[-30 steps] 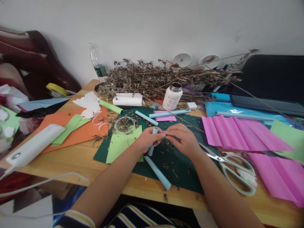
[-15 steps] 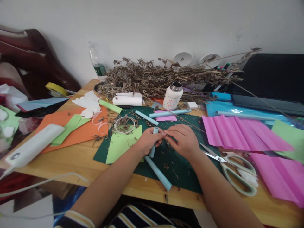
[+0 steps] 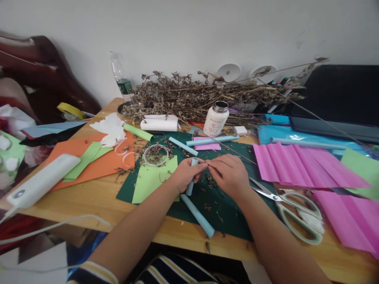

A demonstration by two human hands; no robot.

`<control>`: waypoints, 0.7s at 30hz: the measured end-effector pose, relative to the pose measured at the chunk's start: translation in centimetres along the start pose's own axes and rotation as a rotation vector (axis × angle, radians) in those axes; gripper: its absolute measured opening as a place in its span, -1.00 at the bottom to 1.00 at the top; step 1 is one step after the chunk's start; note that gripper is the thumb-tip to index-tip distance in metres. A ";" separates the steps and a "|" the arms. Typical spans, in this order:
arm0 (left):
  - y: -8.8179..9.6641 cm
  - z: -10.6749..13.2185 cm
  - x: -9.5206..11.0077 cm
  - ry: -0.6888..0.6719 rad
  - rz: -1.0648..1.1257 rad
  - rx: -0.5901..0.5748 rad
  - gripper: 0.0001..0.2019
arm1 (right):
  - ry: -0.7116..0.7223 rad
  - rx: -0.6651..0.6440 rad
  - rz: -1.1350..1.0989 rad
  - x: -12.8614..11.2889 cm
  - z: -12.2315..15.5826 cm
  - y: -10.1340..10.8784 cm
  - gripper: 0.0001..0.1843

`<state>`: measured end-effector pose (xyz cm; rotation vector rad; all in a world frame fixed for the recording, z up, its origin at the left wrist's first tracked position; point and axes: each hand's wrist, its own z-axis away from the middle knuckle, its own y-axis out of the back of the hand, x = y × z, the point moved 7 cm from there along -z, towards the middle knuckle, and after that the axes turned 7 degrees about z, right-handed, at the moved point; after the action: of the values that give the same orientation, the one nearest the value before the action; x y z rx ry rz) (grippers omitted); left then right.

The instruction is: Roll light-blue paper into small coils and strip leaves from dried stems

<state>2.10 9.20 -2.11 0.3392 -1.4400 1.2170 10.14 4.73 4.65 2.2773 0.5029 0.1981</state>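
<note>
My left hand (image 3: 188,173) is closed around a short light-blue paper tube (image 3: 193,162), which stands nearly upright in the fingers. My right hand (image 3: 229,173) is pinched, its fingertips meeting the left thumb and forefinger; whatever lies in that pinch is too small to make out. Both hands are above a dark green cutting mat (image 3: 213,213) strewn with dry plant bits. Below them lies another light-blue paper tube (image 3: 198,216), reaching past the mat's front edge. More blue tubes (image 3: 212,141) rest behind the hands, and a light green paper sheet (image 3: 148,183) is to their left.
Open scissors (image 3: 275,197) lie right of my right hand, beside pink crepe paper (image 3: 302,165). A white open bottle (image 3: 216,119) stands behind the mat, before a heap of dried stalks (image 3: 189,94). A tape ring (image 3: 155,155) and a white glue gun-like device (image 3: 43,181) are leftward.
The hands hold almost the same pose, with the right fingertips shifted slightly along the pinch. The view has moved a little; the objects on the table stay in place.
</note>
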 end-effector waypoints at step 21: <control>-2.1 2.3 2.9 -0.604 -0.767 -0.115 -0.88 | 0.011 0.126 -0.545 -1.4 -0.7 2.8 -0.74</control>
<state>1.60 7.71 1.83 1.1300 -1.6351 0.4072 9.50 2.92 7.18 2.1657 1.1406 -0.0972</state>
